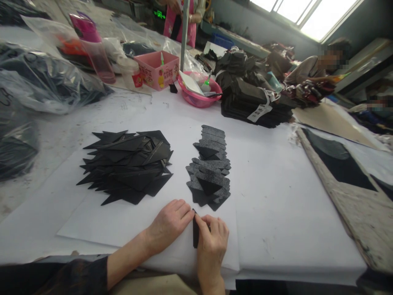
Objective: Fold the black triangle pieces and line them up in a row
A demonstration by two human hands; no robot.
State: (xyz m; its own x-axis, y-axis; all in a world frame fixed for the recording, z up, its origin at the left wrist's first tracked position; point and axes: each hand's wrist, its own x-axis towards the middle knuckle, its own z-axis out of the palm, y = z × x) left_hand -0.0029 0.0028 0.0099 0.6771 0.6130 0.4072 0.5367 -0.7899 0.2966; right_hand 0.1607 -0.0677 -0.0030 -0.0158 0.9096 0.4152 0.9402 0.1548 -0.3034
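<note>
A small dark strip (pixel 195 235) lies on the white paper near the table's front edge. My right hand (pixel 213 235) pinches its upper end between thumb and fingers. From the left, my left hand (pixel 172 219) touches the strip's top corner, its fingers pressed together. Just beyond my hands is a column of overlapping grey speckled pieces (pixel 211 166), with a few black ones among them. A wide heap of pointed black pieces (pixel 129 164) sits to the left.
Behind stand a pink box (pixel 159 71), a pink basin (pixel 201 96), a bottle (pixel 98 57) and stacked black bundles (pixel 251 98). Plastic bags (pixel 46 82) lie at the left. One person (pixel 307 69) is at the right, another (pixel 188 24) at the back.
</note>
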